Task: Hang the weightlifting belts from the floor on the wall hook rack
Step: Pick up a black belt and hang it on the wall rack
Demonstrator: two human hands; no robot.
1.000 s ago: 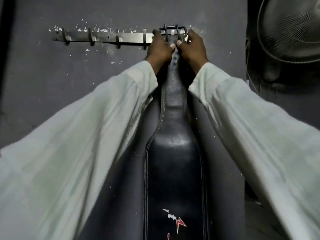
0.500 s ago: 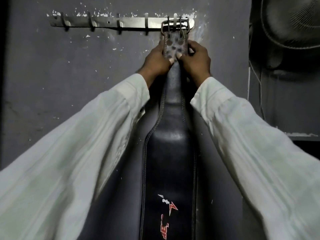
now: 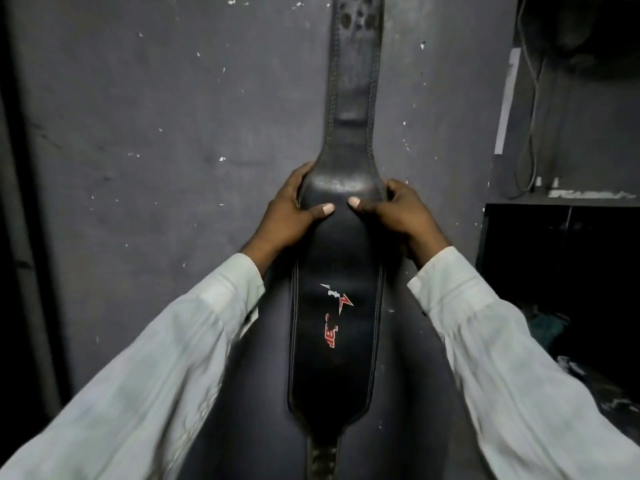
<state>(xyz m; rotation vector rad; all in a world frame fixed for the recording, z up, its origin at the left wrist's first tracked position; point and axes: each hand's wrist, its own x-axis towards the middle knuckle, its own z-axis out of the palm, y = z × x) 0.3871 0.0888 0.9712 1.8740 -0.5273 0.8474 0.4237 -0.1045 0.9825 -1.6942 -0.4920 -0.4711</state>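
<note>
The black leather weightlifting belt (image 3: 337, 341) hangs flat against the dark grey wall (image 3: 166, 126), its long axis straight up and down. Its narrow strap end, punched with holes, points up and runs out of the top of the view. Below that it flares into the wide padded back section, then narrows again to a second perforated strap that points down and leaves the bottom edge. The red and white logo (image 3: 334, 315) on the wide section lies sideways, its lettering running along the length of the belt.

Both hands hold the belt just where the strap widens into the pad. The left hand (image 3: 289, 214) is at the belt's left edge and the right hand (image 3: 407, 214) at its right edge, level with each other. On each, the fingers (image 3: 300, 174) curl round the edge toward the back, and the thumb is laid across the front face. The two thumb tips are near each other at the belt's middle but apart. White sleeves (image 3: 166, 382) cover both forearms, which flank the lower belt.

To the right of the belt is a recess with a ledge (image 3: 581, 197), with cables (image 3: 527, 147) hanging down to it.
</note>
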